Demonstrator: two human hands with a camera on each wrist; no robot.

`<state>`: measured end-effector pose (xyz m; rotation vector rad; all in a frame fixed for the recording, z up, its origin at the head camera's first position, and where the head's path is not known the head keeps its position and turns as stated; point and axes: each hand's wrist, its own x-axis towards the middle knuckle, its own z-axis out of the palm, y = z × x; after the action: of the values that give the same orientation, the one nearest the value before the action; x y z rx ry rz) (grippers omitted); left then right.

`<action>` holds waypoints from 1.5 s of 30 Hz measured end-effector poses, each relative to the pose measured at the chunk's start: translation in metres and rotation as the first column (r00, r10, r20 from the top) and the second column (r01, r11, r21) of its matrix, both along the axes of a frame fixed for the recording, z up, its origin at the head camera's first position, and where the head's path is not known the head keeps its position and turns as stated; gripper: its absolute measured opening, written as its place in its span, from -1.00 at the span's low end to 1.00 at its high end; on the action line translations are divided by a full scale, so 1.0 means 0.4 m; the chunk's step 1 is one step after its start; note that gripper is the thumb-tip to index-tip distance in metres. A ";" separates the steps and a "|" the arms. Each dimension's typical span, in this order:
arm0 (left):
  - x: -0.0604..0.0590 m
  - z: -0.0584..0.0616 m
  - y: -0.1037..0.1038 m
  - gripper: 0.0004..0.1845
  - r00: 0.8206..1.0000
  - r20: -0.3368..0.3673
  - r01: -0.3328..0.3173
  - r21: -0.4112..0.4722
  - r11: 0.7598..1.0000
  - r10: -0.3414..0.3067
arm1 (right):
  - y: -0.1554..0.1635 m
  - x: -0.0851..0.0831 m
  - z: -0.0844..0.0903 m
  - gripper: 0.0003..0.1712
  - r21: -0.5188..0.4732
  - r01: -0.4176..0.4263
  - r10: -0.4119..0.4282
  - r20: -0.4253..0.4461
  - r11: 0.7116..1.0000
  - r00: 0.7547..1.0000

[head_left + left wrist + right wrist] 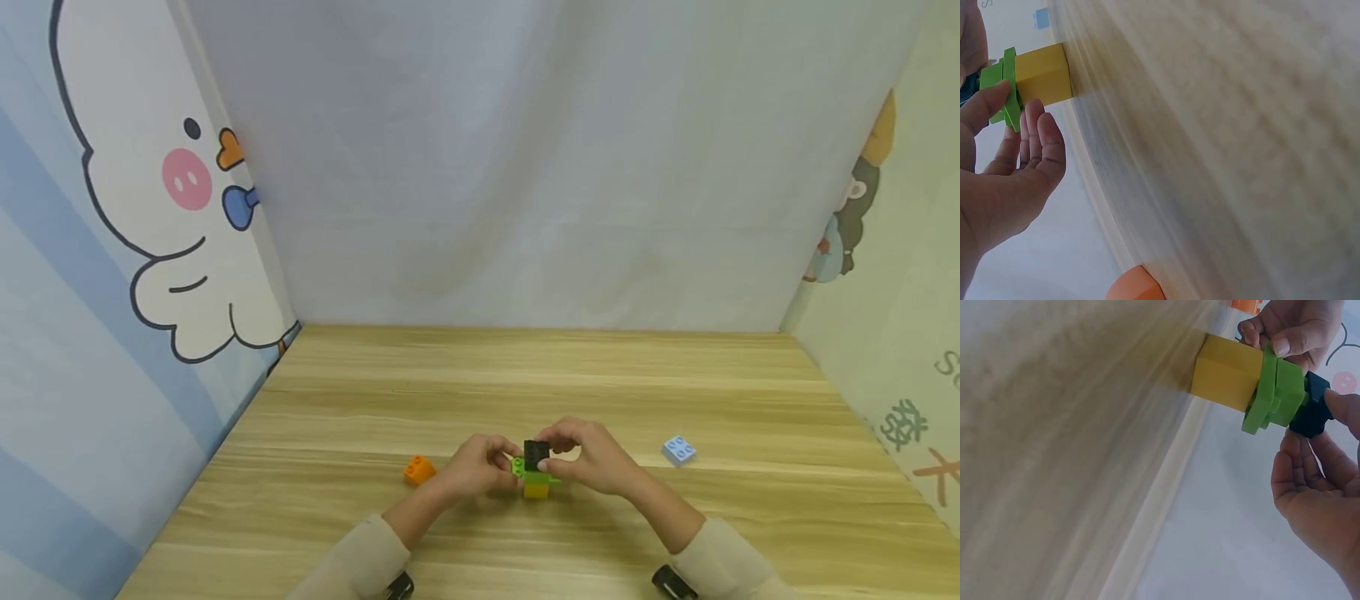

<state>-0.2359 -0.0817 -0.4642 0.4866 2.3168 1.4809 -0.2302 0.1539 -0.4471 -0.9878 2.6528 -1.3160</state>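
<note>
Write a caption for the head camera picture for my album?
Two hands hold a black brick atop a green piece and yellow brick.

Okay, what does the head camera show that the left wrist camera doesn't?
Only the head view shows the black block on top of the stack, the right hand pinching it, and the duck picture on the wall. Only the left wrist view shows the left hand's fingers up close against the green piece. Both show the yellow block, the orange block, the blue block and the wooden table.

Home play corner, wooden table point(525, 375), cartoon duck wall cloth point(150, 208), toy bricks point(678, 450)
</note>
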 end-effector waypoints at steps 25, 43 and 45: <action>-0.011 -0.003 -0.001 -0.61 1.000 0.006 0.008 0.006 1.000 -0.008 | -0.004 -0.012 0.029 -0.73 0.082 -0.009 0.006 0.040 0.997 0.999; -0.001 0.003 0.000 -0.58 1.000 0.013 0.011 -0.009 1.000 -0.011 | 0.013 0.001 0.017 -0.56 0.004 -0.038 0.038 0.078 0.999 0.996; 0.000 0.004 0.001 -0.59 1.000 0.016 0.012 -0.008 1.000 -0.012 | 0.025 0.005 0.014 -0.50 0.010 -0.044 0.043 0.083 0.999 0.996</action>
<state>-0.2359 -0.0815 -0.4628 0.4836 2.3025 1.4644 -0.2280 0.1638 -0.4415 -0.9622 2.5610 -1.3020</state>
